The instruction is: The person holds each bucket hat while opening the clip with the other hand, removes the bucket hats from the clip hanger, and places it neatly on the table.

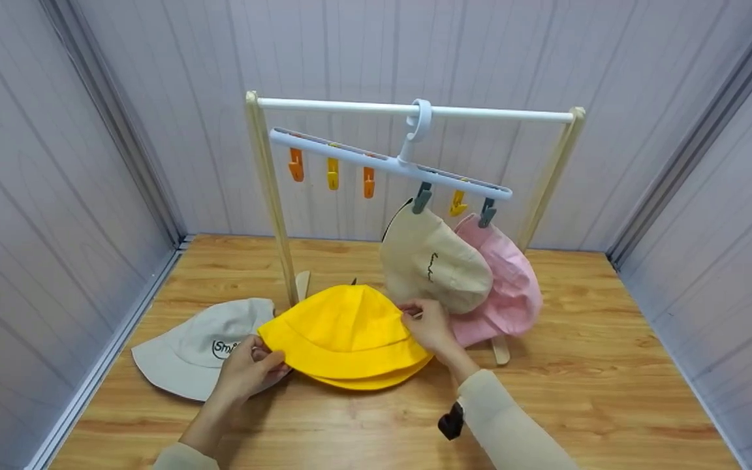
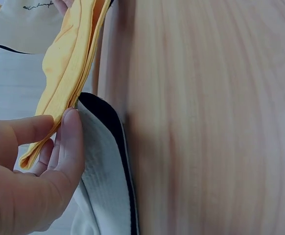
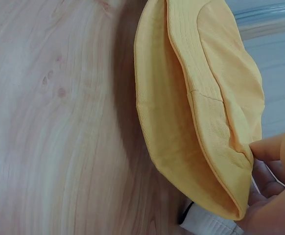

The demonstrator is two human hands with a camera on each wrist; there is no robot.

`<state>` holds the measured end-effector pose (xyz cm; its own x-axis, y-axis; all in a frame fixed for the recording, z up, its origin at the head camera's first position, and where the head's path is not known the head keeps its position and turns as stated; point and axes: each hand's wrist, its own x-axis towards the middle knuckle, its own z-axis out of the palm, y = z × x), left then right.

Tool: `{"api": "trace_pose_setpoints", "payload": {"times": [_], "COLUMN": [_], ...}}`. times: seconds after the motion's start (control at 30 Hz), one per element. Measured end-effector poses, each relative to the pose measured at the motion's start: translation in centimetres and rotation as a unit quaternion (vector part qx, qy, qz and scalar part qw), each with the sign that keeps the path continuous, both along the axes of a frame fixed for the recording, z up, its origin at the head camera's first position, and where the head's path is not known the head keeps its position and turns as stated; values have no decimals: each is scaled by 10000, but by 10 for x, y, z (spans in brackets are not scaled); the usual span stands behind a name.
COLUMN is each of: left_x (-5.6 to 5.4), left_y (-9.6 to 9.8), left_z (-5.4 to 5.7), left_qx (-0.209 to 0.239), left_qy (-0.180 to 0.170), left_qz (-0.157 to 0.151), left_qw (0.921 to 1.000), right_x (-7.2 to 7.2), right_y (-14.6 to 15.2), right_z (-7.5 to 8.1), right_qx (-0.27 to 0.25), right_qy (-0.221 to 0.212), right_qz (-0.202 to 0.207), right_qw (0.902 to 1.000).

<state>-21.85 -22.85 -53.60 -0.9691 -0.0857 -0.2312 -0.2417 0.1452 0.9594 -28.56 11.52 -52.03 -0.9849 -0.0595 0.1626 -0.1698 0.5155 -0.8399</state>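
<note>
A yellow bucket hat, folded flat with its brim toward me, is held up between both hands in front of a drying rack. My left hand pinches the brim's left end between thumb and fingers; the left wrist view shows the folded brim edge in that grip. On the other side my right hand pinches the hat near the right end of its brim. In the right wrist view the two brim layers gape apart. A light grey hat with black lettering lies on the table beside my left hand.
A clip hanger hangs tilted from the rack's white rod. Its grey clips hold a cream hat and a pink hat; orange and yellow clips hang without hats. Pale panel walls enclose the wooden table.
</note>
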Motion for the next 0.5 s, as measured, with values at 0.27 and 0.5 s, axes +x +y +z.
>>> {"api": "trace_pose_setpoints", "payload": {"times": [0.27, 0.5], "left_x": [-4, -5], "left_y": [1, 3], "left_z": [-6, -11], "left_qx": [136, 81], "left_qy": [-184, -271], "left_qz": [-28, -36], "left_qw": [9997, 9996], "right_x": [0, -2], "right_y": [-2, -4], "right_z": [-9, -17], "right_qx": [111, 64], "right_qy": [14, 21], "right_qz": [55, 145], "right_qw": [9999, 9999]}}
